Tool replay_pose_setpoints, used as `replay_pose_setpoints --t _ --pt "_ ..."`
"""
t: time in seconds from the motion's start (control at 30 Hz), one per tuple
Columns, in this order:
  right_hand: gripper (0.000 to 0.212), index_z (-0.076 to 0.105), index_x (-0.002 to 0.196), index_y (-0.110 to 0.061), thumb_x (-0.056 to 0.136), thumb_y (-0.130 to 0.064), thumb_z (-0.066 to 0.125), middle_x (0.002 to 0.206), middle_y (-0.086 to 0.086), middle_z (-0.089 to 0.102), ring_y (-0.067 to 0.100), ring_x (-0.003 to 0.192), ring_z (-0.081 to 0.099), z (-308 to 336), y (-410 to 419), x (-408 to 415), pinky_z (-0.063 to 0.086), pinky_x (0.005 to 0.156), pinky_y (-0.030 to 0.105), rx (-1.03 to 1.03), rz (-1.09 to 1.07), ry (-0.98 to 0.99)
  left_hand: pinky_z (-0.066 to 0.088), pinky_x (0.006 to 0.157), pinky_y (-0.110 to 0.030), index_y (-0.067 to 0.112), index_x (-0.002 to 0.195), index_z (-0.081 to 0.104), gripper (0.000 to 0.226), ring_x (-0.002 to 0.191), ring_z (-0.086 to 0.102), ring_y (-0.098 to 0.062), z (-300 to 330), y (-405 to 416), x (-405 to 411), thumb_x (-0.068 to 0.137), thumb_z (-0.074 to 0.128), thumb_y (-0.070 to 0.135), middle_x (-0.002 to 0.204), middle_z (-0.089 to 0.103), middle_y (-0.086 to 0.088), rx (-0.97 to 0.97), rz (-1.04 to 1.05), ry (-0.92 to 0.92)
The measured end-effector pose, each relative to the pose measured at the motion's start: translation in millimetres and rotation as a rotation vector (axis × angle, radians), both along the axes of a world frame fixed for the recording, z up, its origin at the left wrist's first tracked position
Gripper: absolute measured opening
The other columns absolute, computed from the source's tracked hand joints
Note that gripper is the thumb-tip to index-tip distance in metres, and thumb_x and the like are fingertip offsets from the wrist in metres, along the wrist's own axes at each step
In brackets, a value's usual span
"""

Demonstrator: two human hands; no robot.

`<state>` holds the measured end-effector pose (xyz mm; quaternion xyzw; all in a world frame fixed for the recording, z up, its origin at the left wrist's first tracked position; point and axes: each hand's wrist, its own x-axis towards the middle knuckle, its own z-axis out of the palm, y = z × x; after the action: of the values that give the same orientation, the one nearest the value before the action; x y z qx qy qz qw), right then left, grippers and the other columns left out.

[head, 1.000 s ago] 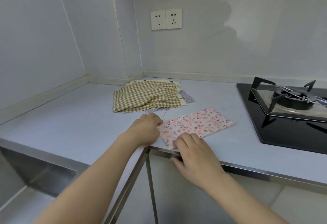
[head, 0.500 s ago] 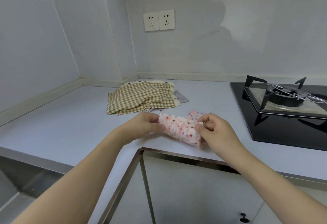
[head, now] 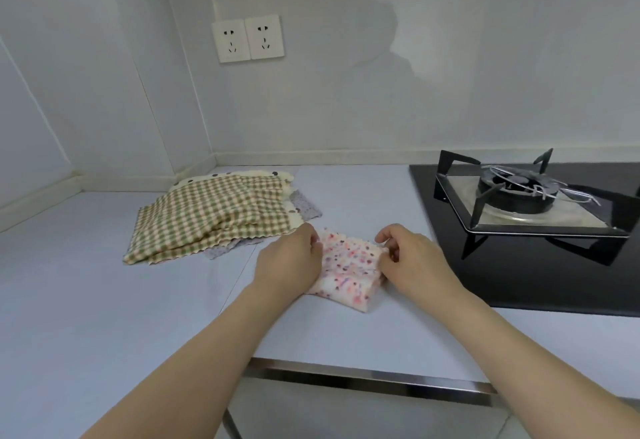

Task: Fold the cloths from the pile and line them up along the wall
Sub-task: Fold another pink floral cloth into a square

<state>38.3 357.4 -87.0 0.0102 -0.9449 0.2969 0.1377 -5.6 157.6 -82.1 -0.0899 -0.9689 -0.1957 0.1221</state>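
A pink flowered cloth (head: 348, 267), folded into a small square, lies on the pale countertop (head: 104, 300) between my hands. My left hand (head: 289, 262) grips its left edge with curled fingers. My right hand (head: 412, 258) pinches its right edge. Behind and to the left sits the pile of cloths (head: 214, 217), with a green checked cloth on top and a grey flowered one showing beneath it. The back wall (head: 346, 109) rises beyond the pile.
A black gas hob (head: 526, 230) with a metal pan stand (head: 519, 196) fills the right side, close to my right hand. Two wall sockets (head: 247, 38) sit above the corner. The counter's metal front edge (head: 367, 378) runs below my arms.
The pink cloth lay flat as a long strip; both hands have folded it in half into a small square and set it down farther from the front edge.
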Motion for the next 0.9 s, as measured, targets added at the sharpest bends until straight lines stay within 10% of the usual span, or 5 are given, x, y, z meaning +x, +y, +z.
replay_pose_setpoints --t 0.4,0.57,0.9 --pt "0.006 0.056 0.091 -0.035 0.088 -0.035 0.052 0.096 -0.011 0.061 0.020 0.099 0.054 -6.3 -0.7 -10.8 0.038 0.090 0.039 0.035 -0.005 -0.003 0.035 0.089 -0.037 0.026 0.106 0.052 0.054 0.097 0.045 -0.017 3.3 32.8 78.5 0.074 0.042 0.069 0.105 0.049 0.010 -0.174 -0.107 0.284" --pt "0.024 0.052 0.115 -0.033 0.091 -0.032 0.050 0.117 -0.003 0.057 0.026 0.114 0.048 0.2 -3.2 -4.4 0.031 0.096 0.038 0.109 -0.031 -0.060 0.042 0.068 -0.039 0.015 0.083 0.056 0.029 0.074 0.053 -0.026 0.1 52.1 79.2 0.067 0.057 0.040 0.085 0.054 -0.002 -0.295 -0.036 0.342" --pt "0.031 0.043 0.126 -0.030 0.098 -0.042 0.035 0.130 0.002 0.043 0.028 0.121 0.036 -0.4 -6.4 4.7 0.025 0.098 0.041 0.282 -0.075 -0.111 0.042 0.091 -0.034 0.007 0.126 0.046 0.040 0.117 0.050 -0.028 26.7 60.7 79.6 0.093 0.045 0.030 0.126 0.053 -0.011 -0.280 -0.045 -0.180"
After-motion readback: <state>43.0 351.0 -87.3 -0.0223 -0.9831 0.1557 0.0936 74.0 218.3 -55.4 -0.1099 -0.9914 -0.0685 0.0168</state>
